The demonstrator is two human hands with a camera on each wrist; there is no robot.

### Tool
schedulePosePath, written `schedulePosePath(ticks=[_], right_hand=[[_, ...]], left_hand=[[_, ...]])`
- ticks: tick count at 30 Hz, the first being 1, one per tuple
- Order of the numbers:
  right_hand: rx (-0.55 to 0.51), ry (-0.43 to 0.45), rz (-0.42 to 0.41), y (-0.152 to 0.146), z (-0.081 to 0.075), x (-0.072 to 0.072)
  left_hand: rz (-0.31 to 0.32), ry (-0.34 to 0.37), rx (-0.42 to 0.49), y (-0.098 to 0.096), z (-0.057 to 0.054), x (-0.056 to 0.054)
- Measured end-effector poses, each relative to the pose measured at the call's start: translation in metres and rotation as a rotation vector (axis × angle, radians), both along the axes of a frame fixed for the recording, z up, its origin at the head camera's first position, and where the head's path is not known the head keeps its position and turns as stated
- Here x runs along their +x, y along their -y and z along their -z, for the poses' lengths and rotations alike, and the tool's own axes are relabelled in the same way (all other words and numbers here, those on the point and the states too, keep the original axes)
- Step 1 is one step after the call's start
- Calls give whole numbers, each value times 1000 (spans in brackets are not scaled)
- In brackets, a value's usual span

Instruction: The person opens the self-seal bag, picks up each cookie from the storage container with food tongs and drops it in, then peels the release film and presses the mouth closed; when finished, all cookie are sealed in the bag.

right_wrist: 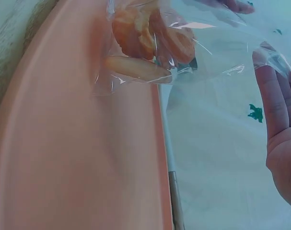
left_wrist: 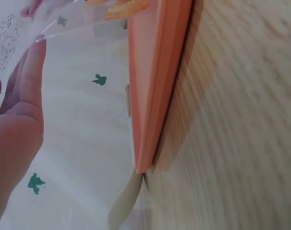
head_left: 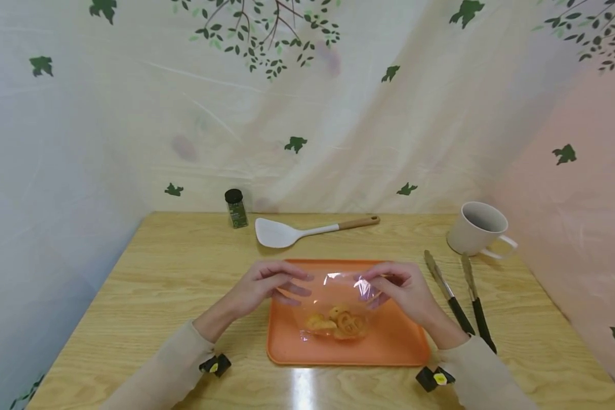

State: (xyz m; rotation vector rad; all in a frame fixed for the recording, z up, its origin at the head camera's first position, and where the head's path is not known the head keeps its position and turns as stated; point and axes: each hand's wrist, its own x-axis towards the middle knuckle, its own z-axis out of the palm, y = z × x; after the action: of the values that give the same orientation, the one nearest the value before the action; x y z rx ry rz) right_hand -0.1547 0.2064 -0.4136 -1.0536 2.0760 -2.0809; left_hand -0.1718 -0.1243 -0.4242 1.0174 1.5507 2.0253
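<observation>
A clear plastic bag point(head_left: 338, 293) hangs between both hands, over the orange tray point(head_left: 400, 346). Golden-orange food pieces point(head_left: 340, 323) lie at the bottom of the bag; one is round with holes through it. My left hand point(head_left: 273, 285) pinches the bag's upper left edge between thumb and fingers. On the opposite side my right hand point(head_left: 402, 290) pinches the upper right edge. In the right wrist view the pieces point(right_wrist: 155, 38) show through the shiny film, close over the tray. The left wrist view has the bag film point(left_wrist: 54, 24) at the fingertips.
Behind the tray lies a white spatula point(head_left: 282, 233) with a wooden handle, and a black-capped spice jar point(head_left: 237, 210) stands to its left. Tongs point(head_left: 456, 310) with black handles lie right of the tray. A light mug point(head_left: 474, 230) stands at the back right, before the hanging cloth point(head_left: 338, 171).
</observation>
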Motion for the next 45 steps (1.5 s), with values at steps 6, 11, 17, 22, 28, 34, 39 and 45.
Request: schedulePosePath(ticks=[6, 11, 17, 22, 28, 34, 39, 45], right_hand=[[-65, -18, -74, 2, 2, 0], [-85, -44, -123, 1, 5, -2], [-118, -78, -180, 3, 3, -3], [-94, -119, -184, 1, 1, -3], [-45, -139, -159, -1, 0, -3], [-30, -179, -170, -2, -2, -4], [-38, -200, -179, -4, -4, -5], [-52, -214, -154, -8, -5, -5]], left_hand=[[-17, 20, -22, -1, -9, 1], [-107, 30, -94, -7, -23, 0], [-111, 28, -235, -19, -35, -6], [-42, -28, -281, -28, -36, -9], [-54, -21, -264, -31, -33, -10], [-73, -8, -265, -29, -32, -9], [-99, 5, -259, -26, -29, -8], [-119, 2, -222, -20, -25, -7]])
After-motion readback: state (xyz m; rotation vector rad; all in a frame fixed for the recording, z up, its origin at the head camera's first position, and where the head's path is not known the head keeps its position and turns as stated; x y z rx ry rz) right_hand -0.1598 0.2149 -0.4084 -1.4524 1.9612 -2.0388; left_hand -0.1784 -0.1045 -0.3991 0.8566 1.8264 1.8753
